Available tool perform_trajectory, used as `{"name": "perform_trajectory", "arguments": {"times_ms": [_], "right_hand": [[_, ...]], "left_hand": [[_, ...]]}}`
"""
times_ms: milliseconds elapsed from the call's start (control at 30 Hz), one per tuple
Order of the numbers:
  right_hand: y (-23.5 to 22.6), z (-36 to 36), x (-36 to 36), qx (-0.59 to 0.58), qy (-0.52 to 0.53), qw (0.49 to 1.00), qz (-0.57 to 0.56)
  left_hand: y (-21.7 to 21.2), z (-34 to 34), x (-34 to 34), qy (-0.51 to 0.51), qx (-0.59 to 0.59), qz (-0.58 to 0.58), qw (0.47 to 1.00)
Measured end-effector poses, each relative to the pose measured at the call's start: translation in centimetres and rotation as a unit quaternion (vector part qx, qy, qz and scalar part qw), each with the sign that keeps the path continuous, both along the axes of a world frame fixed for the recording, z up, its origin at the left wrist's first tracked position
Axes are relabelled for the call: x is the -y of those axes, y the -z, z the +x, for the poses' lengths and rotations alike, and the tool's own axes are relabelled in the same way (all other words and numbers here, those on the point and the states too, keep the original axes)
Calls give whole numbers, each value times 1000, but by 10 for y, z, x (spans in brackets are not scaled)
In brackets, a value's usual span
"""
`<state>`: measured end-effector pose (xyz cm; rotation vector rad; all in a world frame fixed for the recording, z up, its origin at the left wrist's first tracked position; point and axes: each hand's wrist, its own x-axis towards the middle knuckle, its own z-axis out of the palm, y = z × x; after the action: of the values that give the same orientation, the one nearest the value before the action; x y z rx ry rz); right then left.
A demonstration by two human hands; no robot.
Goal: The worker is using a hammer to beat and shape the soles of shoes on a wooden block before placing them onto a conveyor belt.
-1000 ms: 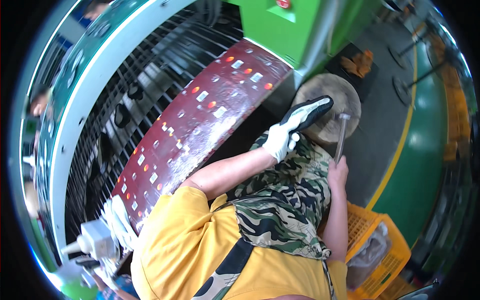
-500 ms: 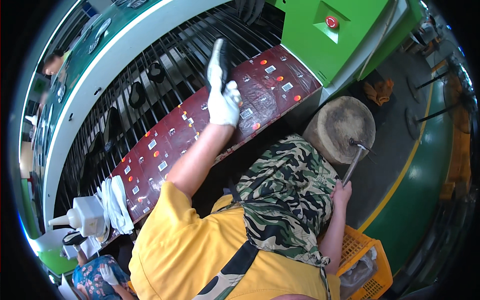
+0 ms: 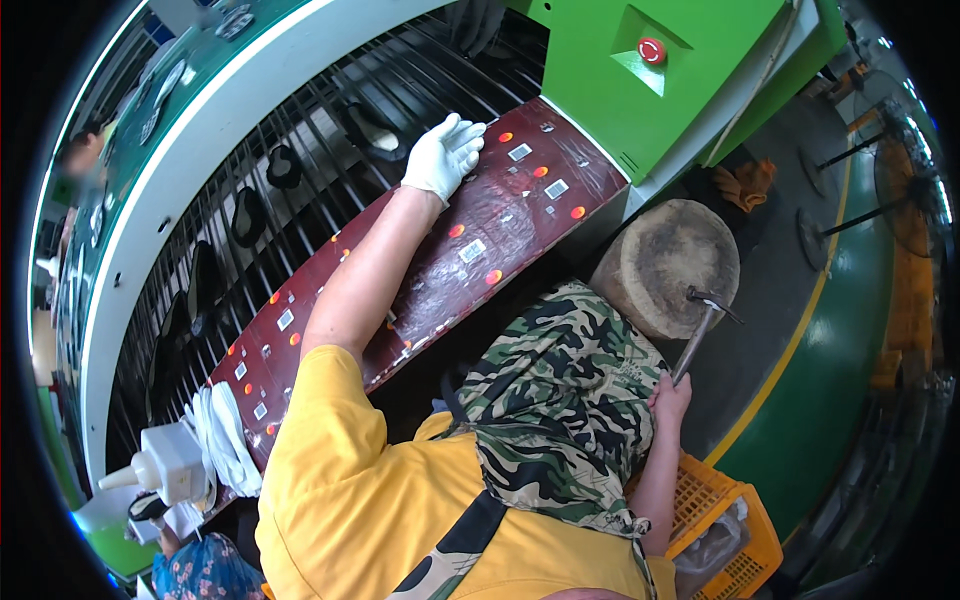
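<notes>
My left hand, in a white glove, is open with its fingers stretched out and holds nothing. It hovers at the far edge of a dark red covered ledge. Just beyond it a black shoe with a pale inside lies on the metal rollers. My bare right hand is closed round the handle of a hammer. The hammer's dark metal head sits at the near edge of a round wooden block.
More dark shoes lie along the rollers. A green machine housing with a red button stands at the far right. White gloves and a white bottle are at the left. A yellow crate stands by my right arm.
The shoe that my left hand held upright now lies on the rollers, and that hand has opened. My right hand keeps the hammer at the block.
</notes>
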<state>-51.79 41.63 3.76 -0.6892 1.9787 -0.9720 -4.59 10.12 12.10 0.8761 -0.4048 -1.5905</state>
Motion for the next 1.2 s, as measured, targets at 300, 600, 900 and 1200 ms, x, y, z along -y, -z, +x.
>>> {"name": "perform_trajectory", "arguments": {"times_ms": [300, 600, 900, 1200], "right_hand": [[13, 5, -9, 68, 49, 996, -22], [24, 6, -11, 101, 40, 993, -52], [27, -6, -20, 225, 79, 968, -77], [32, -13, -19, 245, 47, 962, -115]], "left_hand": [[21, -54, 160, -27, 35, 78, 996], [62, -43, 277, -158, -94, 120, 976], [16, -38, 159, -67, -40, -7, 997], [-95, -53, -111, 134, 269, -14, 954]]}}
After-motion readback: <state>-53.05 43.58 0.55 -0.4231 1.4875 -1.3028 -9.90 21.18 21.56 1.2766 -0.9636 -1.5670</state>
